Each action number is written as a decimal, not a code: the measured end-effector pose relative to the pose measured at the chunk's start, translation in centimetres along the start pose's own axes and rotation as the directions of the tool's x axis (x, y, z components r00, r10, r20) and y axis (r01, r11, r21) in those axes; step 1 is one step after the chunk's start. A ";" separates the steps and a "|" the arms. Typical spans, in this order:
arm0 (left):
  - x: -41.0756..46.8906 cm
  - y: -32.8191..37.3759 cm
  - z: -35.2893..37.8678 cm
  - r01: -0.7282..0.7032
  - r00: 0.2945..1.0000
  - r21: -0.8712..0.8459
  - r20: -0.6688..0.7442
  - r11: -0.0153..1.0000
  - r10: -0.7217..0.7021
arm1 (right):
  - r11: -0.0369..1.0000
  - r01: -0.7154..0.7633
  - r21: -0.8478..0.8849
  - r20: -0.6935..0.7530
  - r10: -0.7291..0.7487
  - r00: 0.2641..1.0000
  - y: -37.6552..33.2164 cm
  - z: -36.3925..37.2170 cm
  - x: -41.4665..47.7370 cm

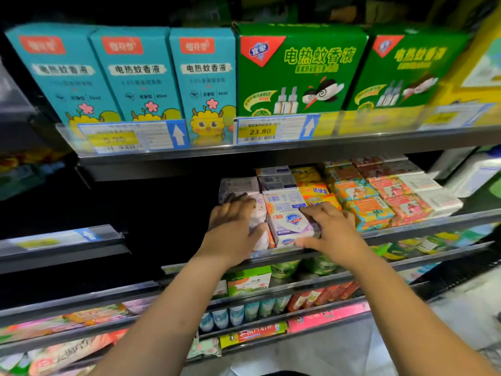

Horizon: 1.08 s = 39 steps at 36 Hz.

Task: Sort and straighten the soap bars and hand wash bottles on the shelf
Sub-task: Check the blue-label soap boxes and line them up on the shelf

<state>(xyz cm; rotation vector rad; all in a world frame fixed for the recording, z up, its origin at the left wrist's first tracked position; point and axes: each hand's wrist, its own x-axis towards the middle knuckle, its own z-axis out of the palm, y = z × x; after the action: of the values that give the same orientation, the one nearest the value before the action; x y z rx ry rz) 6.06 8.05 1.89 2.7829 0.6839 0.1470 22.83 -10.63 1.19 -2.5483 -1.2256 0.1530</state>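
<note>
Rows of soap bars lie on the middle shelf [423, 222]. A white and purple soap box [288, 218] sits at the front of the row, between my two hands. My right hand [329, 229] holds its right side, fingers on top and thumb at its front lower edge. A pale wrapped soap pack [259, 215] lies just left of it, and my left hand [233, 229] rests over that pack with the thumb against its front. Yellow soap bars [315, 189], orange and teal bars [366, 204], pink bars [404, 202] and white bars [436, 198] fill the rows to the right.
The shelf above carries teal boxes [135, 74] and green boxes [298, 69] behind price tags [259, 131]. White bottles [477, 172] stand at the far right. Left of the soap the shelf is dark. Lower shelves hold packets and tubes [254, 333].
</note>
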 end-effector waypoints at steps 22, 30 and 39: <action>0.1 1.2 0.8 0.009 1.000 0.072 -0.023 0.997 -0.007 | 0.930 0.074 0.361 -0.015 -0.074 0.997 1.6 -0.9 0.3; -1.5 3.4 -0.9 -0.185 0.981 -0.242 0.012 0.952 0.193 | 0.705 0.078 0.705 -0.064 -0.047 0.997 0.5 -1.9 -1.3; -1.8 5.0 0.2 -0.202 0.978 -0.643 -0.179 0.739 0.112 | 0.476 -0.065 0.877 0.077 -0.006 0.997 -0.9 -2.7 -2.4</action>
<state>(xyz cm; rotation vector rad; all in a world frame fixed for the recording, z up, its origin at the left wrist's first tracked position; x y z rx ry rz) 6.74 2.87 3.09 2.1391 0.3209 0.5039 21.29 -12.55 3.92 -1.6181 -0.7731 0.6992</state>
